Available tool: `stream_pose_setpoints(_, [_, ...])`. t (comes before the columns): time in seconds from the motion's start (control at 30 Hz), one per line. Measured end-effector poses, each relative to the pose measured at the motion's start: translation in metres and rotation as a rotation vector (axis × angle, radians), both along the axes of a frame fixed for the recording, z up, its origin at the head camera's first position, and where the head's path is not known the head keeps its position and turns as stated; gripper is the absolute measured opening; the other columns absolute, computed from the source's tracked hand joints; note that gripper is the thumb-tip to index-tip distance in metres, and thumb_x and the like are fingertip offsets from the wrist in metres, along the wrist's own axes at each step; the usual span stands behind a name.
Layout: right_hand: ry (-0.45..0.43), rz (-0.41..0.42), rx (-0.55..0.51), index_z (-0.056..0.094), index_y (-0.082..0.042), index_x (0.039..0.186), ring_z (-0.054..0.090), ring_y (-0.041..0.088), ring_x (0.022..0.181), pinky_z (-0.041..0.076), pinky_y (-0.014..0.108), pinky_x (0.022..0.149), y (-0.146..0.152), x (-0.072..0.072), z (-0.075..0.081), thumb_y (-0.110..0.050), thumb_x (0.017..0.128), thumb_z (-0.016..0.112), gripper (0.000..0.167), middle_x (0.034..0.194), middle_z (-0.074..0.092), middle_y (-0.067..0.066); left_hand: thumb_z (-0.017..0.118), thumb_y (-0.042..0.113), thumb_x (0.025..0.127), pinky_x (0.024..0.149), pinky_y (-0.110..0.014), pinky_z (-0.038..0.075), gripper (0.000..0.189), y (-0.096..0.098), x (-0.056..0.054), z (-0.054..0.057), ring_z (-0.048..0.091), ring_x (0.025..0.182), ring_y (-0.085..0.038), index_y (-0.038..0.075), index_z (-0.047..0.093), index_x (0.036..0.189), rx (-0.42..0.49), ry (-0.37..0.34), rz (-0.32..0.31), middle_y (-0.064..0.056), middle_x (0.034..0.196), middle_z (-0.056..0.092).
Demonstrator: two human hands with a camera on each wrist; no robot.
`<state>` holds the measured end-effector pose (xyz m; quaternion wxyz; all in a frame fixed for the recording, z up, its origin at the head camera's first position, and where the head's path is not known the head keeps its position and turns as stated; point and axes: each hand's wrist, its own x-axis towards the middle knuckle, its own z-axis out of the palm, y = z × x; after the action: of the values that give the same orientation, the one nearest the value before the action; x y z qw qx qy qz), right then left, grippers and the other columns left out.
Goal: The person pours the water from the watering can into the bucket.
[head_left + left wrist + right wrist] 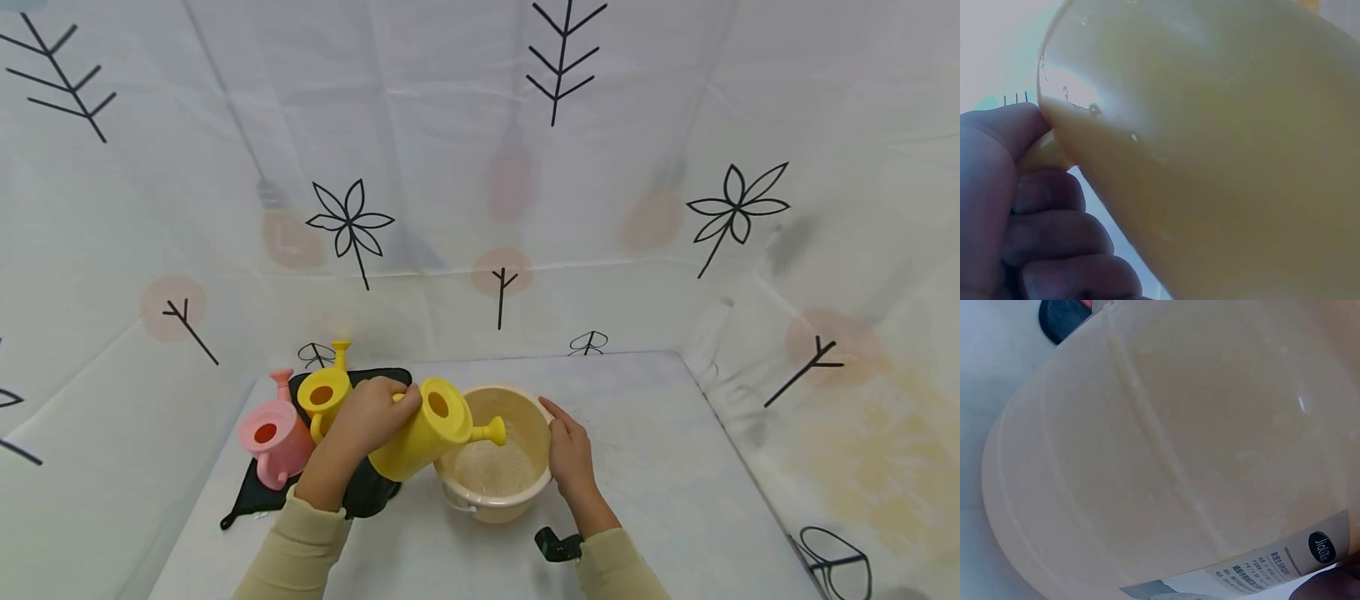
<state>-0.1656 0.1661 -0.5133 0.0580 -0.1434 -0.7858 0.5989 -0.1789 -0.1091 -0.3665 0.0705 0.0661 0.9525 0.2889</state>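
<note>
My left hand (pixel 378 412) grips the handle of a yellow watering can (pixel 420 442), curled fingers (pixel 1060 234) showing beside it in the left wrist view. The can is tilted to the right, its spout head over the opening of a cream bucket (pixel 491 503). Inside the bucket, a pale, speckled surface shows. At the bucket's right rim, my right hand (pixel 572 450) holds its side, index finger stretched along the edge. In the right wrist view, the bucket wall (pixel 1147 456) fills most of the picture, with a printed label (pixel 1272 565) near one dark fingertip.
A pink watering can (pixel 281 446) and a second yellow watering can (pixel 318 387) stand at the left on a black mat (pixel 255 496) with a corner loop. The bucket stands on a white table (pixel 660 500). Patterned white cloth (pixel 450 125) rises around it.
</note>
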Motion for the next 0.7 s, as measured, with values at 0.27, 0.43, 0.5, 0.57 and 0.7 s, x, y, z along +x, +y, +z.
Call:
stream_pose_setpoints(0.27, [0.007,0.003,-0.001,0.054,-0.025,0.138,0.058,0.025,0.098,0.047,0.022,0.066,0.0008,0.0015,-0.0003,-0.017,0.098,0.026,0.049,0.141,0.053,0.009,0.048,0.040,0.093,0.056,-0.028,0.036,0.045,0.0003,-0.0002,-0.0009,0.047,0.055,-0.018,0.011,0.050,0.059,0.004,0.006,-0.002,0.000,0.054,0.038])
stream_pose_setpoints(0.43, [0.012,0.004,0.004,0.054,-0.026,0.137,0.058,0.024,0.087,0.046,0.024,0.057,0.0014,0.0016,-0.0013,-0.017,0.098,0.027,0.049,0.141,0.054,0.009,0.048,0.041,0.093,0.057,-0.028,0.037,0.045,0.0010,-0.0002,-0.0008,0.048,0.056,-0.018,0.011,0.051,0.060,-0.002,0.004,-0.001,0.000,0.055,0.040])
stream_pose_setpoints(0.5, [0.016,0.003,0.005,0.054,-0.025,0.137,0.058,0.022,0.082,0.045,0.024,0.055,0.0013,0.0019,-0.0012,-0.017,0.098,0.027,0.049,0.140,0.054,0.010,0.048,0.041,0.093,0.057,-0.028,0.037,0.045,0.0011,-0.0002,-0.0007,0.048,0.056,-0.018,0.011,0.051,0.060,-0.003,0.006,-0.001,0.000,0.055,0.040])
stream_pose_setpoints(0.57, [0.019,0.002,0.005,0.055,-0.025,0.137,0.057,0.021,0.077,0.044,0.025,0.052,0.0011,0.0020,-0.0013,-0.017,0.097,0.027,0.049,0.139,0.055,0.010,0.048,0.041,0.093,0.057,-0.028,0.037,0.045,0.0011,-0.0003,-0.0008,0.048,0.056,-0.018,0.011,0.050,0.060,-0.003,0.008,-0.003,0.000,0.054,0.039])
stream_pose_setpoints(0.7, [0.019,-0.008,0.002,0.055,-0.026,0.136,0.058,0.021,0.078,0.044,0.024,0.052,0.0002,0.0018,-0.0010,-0.017,0.097,0.027,0.049,0.139,0.055,0.008,0.047,0.041,0.093,0.056,-0.028,0.036,0.046,0.0012,-0.0008,-0.0013,0.047,0.055,-0.018,0.010,0.050,0.059,-0.005,0.012,-0.006,0.000,0.054,0.038])
